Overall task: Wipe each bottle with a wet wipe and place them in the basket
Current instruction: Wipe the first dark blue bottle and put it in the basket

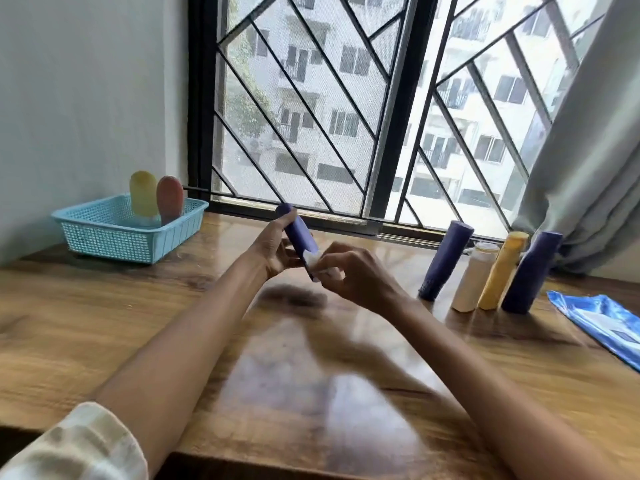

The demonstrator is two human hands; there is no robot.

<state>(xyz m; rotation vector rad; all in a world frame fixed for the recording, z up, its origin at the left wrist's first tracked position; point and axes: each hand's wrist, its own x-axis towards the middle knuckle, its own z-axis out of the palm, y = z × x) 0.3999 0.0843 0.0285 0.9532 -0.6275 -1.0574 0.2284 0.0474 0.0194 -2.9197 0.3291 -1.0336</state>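
Left hand (273, 251) up over the surface (145, 323), fingers curled around a purple bottle (298, 234), tilted, top toward 11 o'clock. Right hand (353, 271) at its lower end, fingers pinched tight on a white wipe (320, 268) pressed against the bottle. Basket (128, 230) sits at 10 o'clock with a yellow bottle (142, 199) and an orange bottle (169, 200) standing inside. At 3 o'clock, four bottles (485, 271) wait upright, wipe pack (602, 323) just beyond them.

Bare forearms; left sleeve (79, 445) cream, faint checks, pushed up.
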